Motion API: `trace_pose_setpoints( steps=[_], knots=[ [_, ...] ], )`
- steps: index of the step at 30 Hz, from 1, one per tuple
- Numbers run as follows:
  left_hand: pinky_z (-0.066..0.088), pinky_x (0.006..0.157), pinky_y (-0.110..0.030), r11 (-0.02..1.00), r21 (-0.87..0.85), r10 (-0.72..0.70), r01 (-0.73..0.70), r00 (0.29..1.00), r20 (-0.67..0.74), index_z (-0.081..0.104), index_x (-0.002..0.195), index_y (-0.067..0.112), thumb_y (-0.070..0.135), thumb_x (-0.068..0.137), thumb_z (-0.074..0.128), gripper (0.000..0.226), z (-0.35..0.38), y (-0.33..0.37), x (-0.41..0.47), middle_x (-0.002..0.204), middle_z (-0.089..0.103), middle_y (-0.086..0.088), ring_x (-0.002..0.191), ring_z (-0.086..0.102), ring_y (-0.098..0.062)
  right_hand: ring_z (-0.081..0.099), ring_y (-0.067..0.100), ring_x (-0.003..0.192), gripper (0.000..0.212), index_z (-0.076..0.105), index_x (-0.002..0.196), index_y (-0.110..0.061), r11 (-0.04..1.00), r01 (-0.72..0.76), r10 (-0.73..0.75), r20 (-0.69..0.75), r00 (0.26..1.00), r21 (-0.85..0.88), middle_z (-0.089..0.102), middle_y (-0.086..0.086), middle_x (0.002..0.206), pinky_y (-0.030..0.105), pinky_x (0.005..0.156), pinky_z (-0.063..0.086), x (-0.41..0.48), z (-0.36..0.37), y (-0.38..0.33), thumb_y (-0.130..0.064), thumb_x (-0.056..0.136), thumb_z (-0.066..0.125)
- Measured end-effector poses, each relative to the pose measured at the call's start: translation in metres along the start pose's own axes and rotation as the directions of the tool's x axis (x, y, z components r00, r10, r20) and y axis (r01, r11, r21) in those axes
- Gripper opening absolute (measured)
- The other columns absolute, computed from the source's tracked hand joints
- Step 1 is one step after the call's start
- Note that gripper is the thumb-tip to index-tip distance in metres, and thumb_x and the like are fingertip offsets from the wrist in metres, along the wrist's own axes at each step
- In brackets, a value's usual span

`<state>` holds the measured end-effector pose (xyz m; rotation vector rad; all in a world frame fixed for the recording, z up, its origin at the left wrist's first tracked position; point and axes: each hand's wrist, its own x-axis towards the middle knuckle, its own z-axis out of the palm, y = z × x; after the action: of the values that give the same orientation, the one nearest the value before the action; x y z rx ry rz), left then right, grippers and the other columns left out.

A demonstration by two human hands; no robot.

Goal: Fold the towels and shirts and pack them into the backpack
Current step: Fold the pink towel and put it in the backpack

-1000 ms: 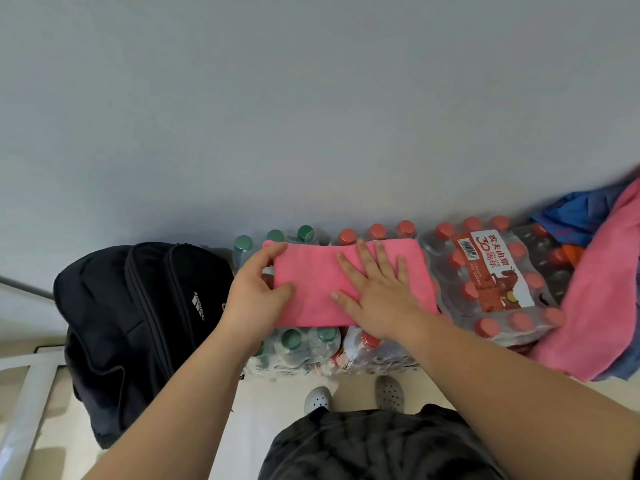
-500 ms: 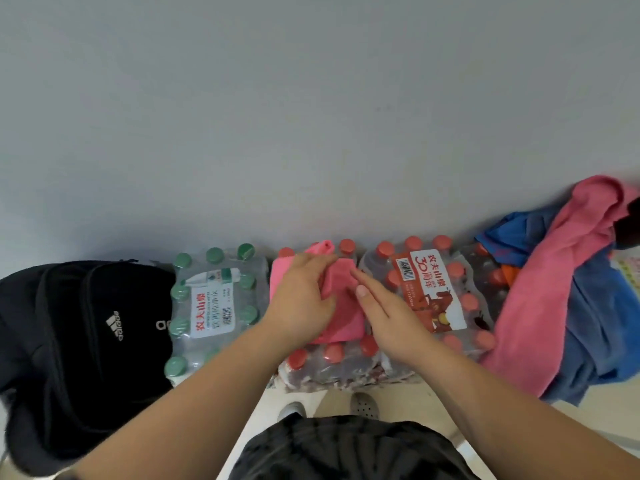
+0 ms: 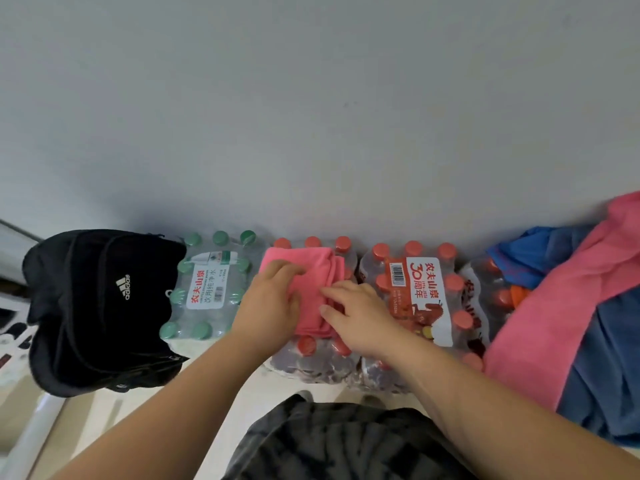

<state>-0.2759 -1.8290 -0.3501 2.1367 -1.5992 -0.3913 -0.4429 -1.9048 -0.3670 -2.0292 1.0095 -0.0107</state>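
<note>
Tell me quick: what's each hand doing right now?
Left hand: grips the folded pink towel.
Right hand: pinches the same towel at its folded edge.

Head-worn wide-angle camera looks forward and down, close.

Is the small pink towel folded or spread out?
Folded: the small pink towel shows stacked layered edges along its right side.

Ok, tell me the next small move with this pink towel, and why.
Probably lift the pink towel and carry it left to the backpack. It looks folded into a compact stack on the red-capped pack, the left hand and right hand both grip it, and the backpack sits beyond the green-capped pack.
</note>
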Motion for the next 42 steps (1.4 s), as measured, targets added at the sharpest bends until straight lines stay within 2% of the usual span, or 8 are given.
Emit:
trace_pose_setpoints(
  steps=[4, 7, 15, 25, 29, 34, 38, 42],
  knots=[
    [0.043, 0.103, -0.053, 0.967, 0.249, 0.045, -0.044, 0.999, 0.001, 0.052, 0.14, 0.018, 0.044, 0.086, 0.044, 0.061, -0.001, -0.005, 0.0, 0.144, 0.05, -0.008, 0.126, 0.05, -0.035, 0.051, 0.008, 0.125, 0.036, 0.061, 0.136, -0.021, 0.956, 0.023, -0.008, -0.053, 0.999, 0.291, 0.056, -0.007, 0.134, 0.033, 0.112, 0.039, -0.005, -0.008, 0.004, -0.032, 0.103, 0.052],
    [0.015, 0.12, -0.059, 0.924, 0.374, 0.018, -0.079, 0.986, 0.163, 0.025, 0.156, 0.027, 0.067, 0.089, 0.028, 0.078, 0.007, 0.004, 0.007, 0.165, 0.018, 0.001, 0.153, 0.013, -0.029, 0.055, 0.005, 0.12, 0.035, 0.059, 0.137, -0.023, 0.923, -0.021, 0.01, 0.031, 0.999, 0.384, 0.059, -0.01, 0.131, 0.026, 0.106, 0.043, -0.013, -0.015, 0.009, -0.028, 0.103, 0.053],
    [-0.008, 0.117, -0.065, 0.854, 0.516, -0.12, -0.067, 0.94, 0.321, -0.031, 0.146, 0.04, 0.076, 0.08, -0.006, 0.079, 0.052, 0.009, 0.015, 0.163, -0.026, -0.003, 0.15, -0.023, -0.034, 0.054, 0.0, 0.104, 0.046, 0.045, 0.148, -0.025, 0.972, 0.014, -0.002, -0.053, 0.999, 0.236, 0.043, -0.009, 0.142, 0.018, 0.097, 0.041, -0.014, -0.023, 0.014, -0.033, 0.103, 0.051],
    [-0.006, 0.119, -0.063, 0.917, 0.398, -0.082, -0.015, 0.971, 0.225, 0.004, 0.158, 0.042, 0.076, 0.086, 0.012, 0.08, 0.045, 0.004, 0.007, 0.167, -0.009, -0.001, 0.152, -0.017, -0.026, 0.022, 0.018, 0.149, 0.051, 0.041, 0.151, -0.026, 0.949, 0.198, -0.225, -0.085, 0.971, -0.244, 0.032, -0.007, 0.161, 0.046, 0.121, 0.021, 0.008, -0.037, 0.012, -0.042, 0.103, 0.042],
    [0.001, 0.122, -0.055, 0.942, 0.291, -0.184, 0.166, 0.982, 0.033, 0.021, 0.157, 0.033, 0.072, 0.089, 0.019, 0.078, 0.025, -0.01, -0.02, 0.168, 0.003, -0.003, 0.154, -0.005, -0.026, -0.002, 0.019, 0.155, 0.055, 0.028, 0.156, -0.037, 0.848, 0.31, -0.307, 0.08, 0.949, -0.431, 0.007, -0.009, 0.168, 0.046, 0.122, 0.006, 0.028, -0.038, 0.006, -0.05, 0.103, 0.037],
    [0.019, 0.122, -0.044, 0.93, 0.223, -0.325, 0.293, 0.938, 0.119, 0.014, 0.159, 0.029, 0.07, 0.089, 0.035, 0.084, -0.001, -0.026, -0.041, 0.164, 0.019, -0.012, 0.148, 0.021, -0.034, -0.024, 0.024, 0.151, 0.067, 0.004, 0.157, -0.046, 0.707, 0.408, -0.28, 0.302, 0.911, -0.577, -0.021, -0.008, 0.165, 0.052, 0.122, -0.014, 0.055, -0.028, 0.008, -0.067, 0.098, 0.027],
    [0.04, 0.106, -0.041, 0.934, 0.044, -0.358, 0.355, 0.929, 0.09, 0.024, 0.156, 0.023, 0.048, 0.09, 0.063, 0.081, -0.01, -0.031, -0.042, 0.142, 0.052, -0.004, 0.127, 0.047, -0.026, -0.012, 0.024, 0.154, 0.075, -0.005, 0.156, -0.049, 0.716, 0.364, -0.241, 0.278, 0.93, -0.595, -0.019, -0.007, 0.167, 0.052, 0.124, -0.007, 0.054, -0.021, 0.014, -0.075, 0.088, 0.011],
    [0.05, 0.084, -0.035, 0.91, -0.054, -0.402, 0.411, 0.907, 0.121, 0.033, 0.15, 0.02, 0.047, 0.083, 0.072, 0.082, -0.015, -0.036, -0.027, 0.112, 0.061, 0.001, 0.1, 0.062, -0.022, 0.006, 0.025, 0.152, 0.07, 0.01, 0.157, -0.045, 0.799, 0.23, -0.161, 0.172, 0.972, -0.555, -0.001, -0.005, 0.168, 0.051, 0.123, 0.008, 0.029, -0.017, 0.005, -0.071, 0.095, 0.03]
  ],
)
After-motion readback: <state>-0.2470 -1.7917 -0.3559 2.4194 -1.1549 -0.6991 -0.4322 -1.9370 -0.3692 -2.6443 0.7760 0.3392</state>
